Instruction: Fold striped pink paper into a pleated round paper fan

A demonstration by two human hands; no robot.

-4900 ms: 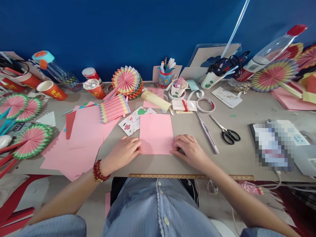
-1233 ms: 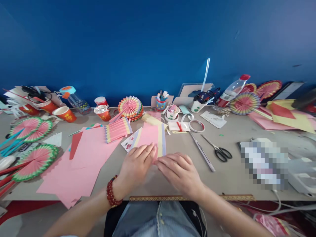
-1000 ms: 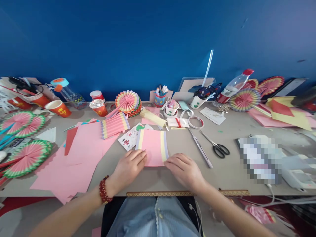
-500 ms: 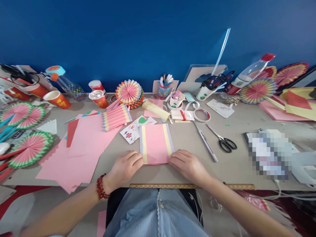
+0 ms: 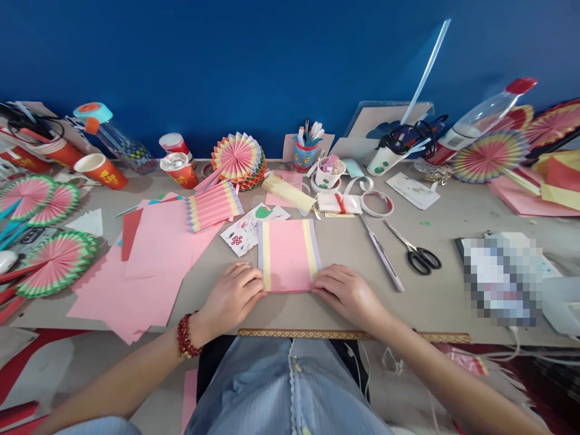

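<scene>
Head view | pink paper (image 5: 290,254): matte, four-sided, yellow-and-lilac side bands | left hand (image 5: 235,296), right hand (image 5: 347,296): each pinching a near corner | pleated sheet (image 5: 214,205): ridged paper

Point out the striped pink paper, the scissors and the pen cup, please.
Striped pink paper (image 5: 290,255): head view, pink middle.
Scissors (image 5: 409,245): head view, blades near handles.
Pen cup (image 5: 304,158): head view, front wall.

Pink paper (image 5: 290,254), striped yellow and lilac down both sides, flat on desk (image 5: 345,241)
</scene>
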